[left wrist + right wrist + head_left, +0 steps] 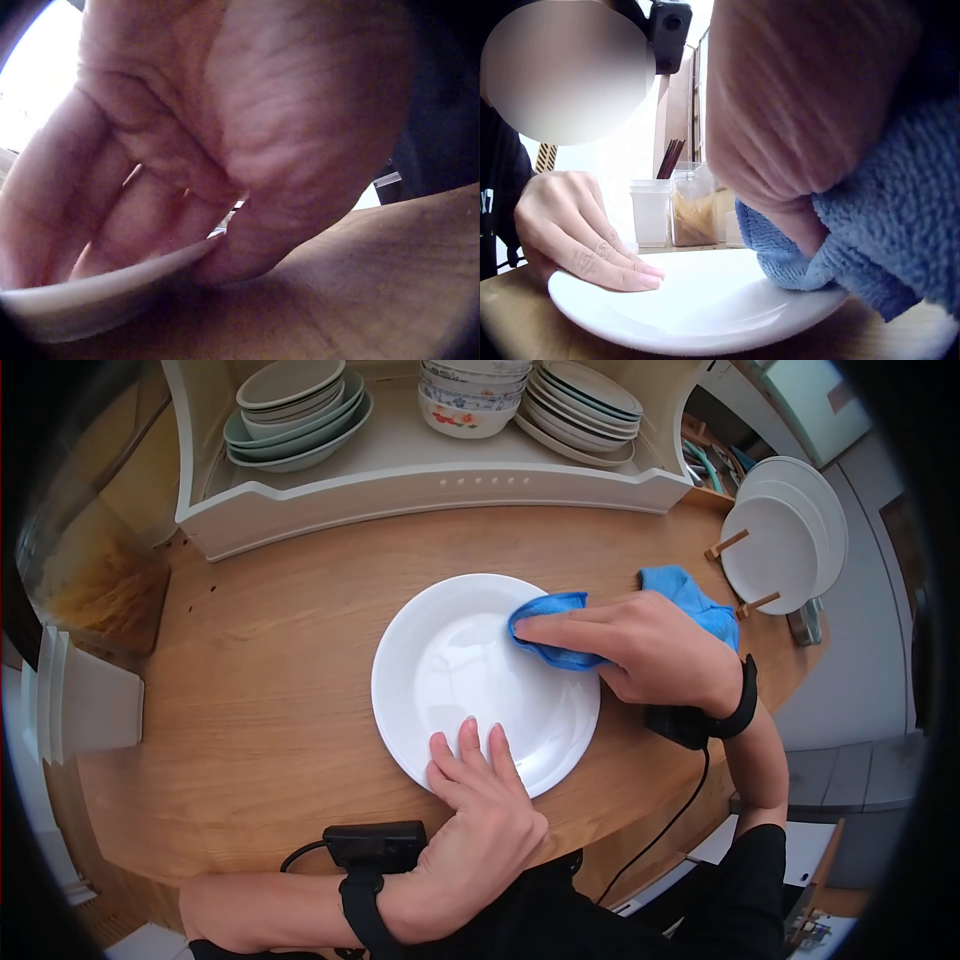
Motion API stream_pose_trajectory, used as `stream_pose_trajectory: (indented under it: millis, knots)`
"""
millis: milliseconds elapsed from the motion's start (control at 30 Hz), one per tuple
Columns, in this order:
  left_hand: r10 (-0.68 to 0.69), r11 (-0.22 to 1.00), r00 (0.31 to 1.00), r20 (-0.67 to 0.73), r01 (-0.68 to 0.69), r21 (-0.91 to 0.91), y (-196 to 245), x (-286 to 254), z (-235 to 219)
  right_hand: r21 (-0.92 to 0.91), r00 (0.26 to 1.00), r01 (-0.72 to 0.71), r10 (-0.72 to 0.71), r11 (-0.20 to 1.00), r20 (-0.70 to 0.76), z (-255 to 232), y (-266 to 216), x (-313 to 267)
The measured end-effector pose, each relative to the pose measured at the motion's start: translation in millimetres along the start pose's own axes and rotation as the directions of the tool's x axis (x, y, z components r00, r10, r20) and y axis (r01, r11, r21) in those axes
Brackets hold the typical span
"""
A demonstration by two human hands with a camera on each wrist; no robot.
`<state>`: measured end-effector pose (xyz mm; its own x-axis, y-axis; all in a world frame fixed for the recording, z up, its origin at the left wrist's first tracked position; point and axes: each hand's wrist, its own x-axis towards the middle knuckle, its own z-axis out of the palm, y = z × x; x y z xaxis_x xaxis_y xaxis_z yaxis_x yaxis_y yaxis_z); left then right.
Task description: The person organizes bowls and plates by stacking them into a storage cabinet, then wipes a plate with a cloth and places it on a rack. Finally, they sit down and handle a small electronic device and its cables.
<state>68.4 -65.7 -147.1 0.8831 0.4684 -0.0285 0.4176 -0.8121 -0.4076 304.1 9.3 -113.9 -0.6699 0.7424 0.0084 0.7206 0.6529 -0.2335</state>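
Observation:
A white plate (470,660) lies on the wooden table. At its near rim is the left hand (485,815), fingertips spread on the inner surface; the left wrist view shows this hand (247,112) with the thumb outside the plate rim (97,304) and the fingers inside. The right hand (665,650) grips a blue cloth (560,652), pressing it on the plate's upper right part, with the rest of the cloth trailing behind the hand. In the right wrist view the cloth (892,210) bunches under the right hand (802,97) and touches the plate (697,322).
A cream shelf (400,500) at the back holds stacked bowls (465,415) and plates (585,410). White containers (100,695) and a clear container (105,595) are at left. Plates (775,540) stand in a wooden rack at right. A black cable (655,835) hangs from the right wrist.

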Motion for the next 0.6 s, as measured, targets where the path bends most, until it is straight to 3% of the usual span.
stream_pose_trajectory:
  millis: [133,333,467,600]
  knots:
    - [0.015,1.0,1.0,0.007,-0.015,0.009,-2,-1,0,0.018,0.999,0.023,-0.022,1.0,-0.03,3,0,24]
    - [0.024,1.0,0.999,0.021,-0.025,0.011,-3,-2,-1,0.154,0.997,0.048,-0.057,0.987,0.051,14,-15,48]
    - [0.009,1.0,0.999,0.041,-0.009,0.007,0,-4,0,0.032,0.994,0.006,-0.009,0.999,0.111,8,-33,39]
    - [-0.024,1.0,0.998,0.051,0.024,0.0,3,-5,-1,-0.13,0.998,-0.047,0.052,0.99,0.042,12,-33,17]
